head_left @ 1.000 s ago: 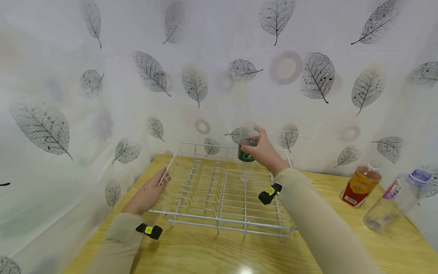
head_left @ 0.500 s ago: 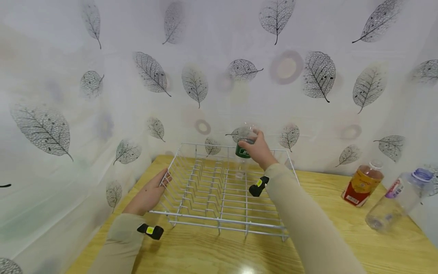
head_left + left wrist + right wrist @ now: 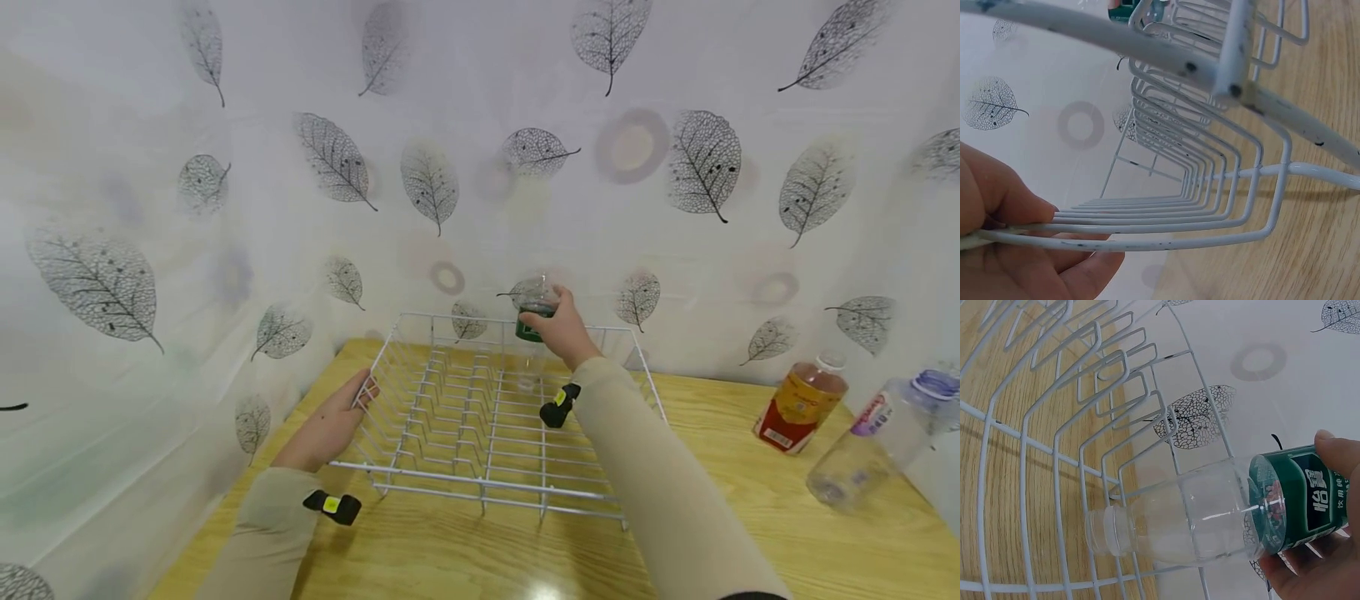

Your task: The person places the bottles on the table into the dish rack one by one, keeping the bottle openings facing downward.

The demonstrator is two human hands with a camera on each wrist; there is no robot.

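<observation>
A clear plastic bottle [image 3: 1194, 509] with a green label is upside down, its neck pointing into the white wire dish rack [image 3: 483, 482]. My right hand [image 3: 567, 333] grips it around the label, with the thumb on one side and fingers on the other. In the right wrist view the bottle's mouth lies at the rack's bottom wires; whether it touches them I cannot tell. My left hand [image 3: 328, 423] holds the left side of the rack. The left wrist view shows its thumb and fingers around the side wires [image 3: 1147, 242].
Right of the rack stand a bottle with an orange and red label [image 3: 801, 404] and a clear bottle with a purple neck [image 3: 873, 446]. The rack rests on a wooden table [image 3: 450, 550]. A leaf-patterned sheet [image 3: 480, 233] hangs behind and at the left.
My right hand and the green-labelled bottle have moved slightly left and a little down toward the rack's bottom. The left hand keeps its hold on the rack.
</observation>
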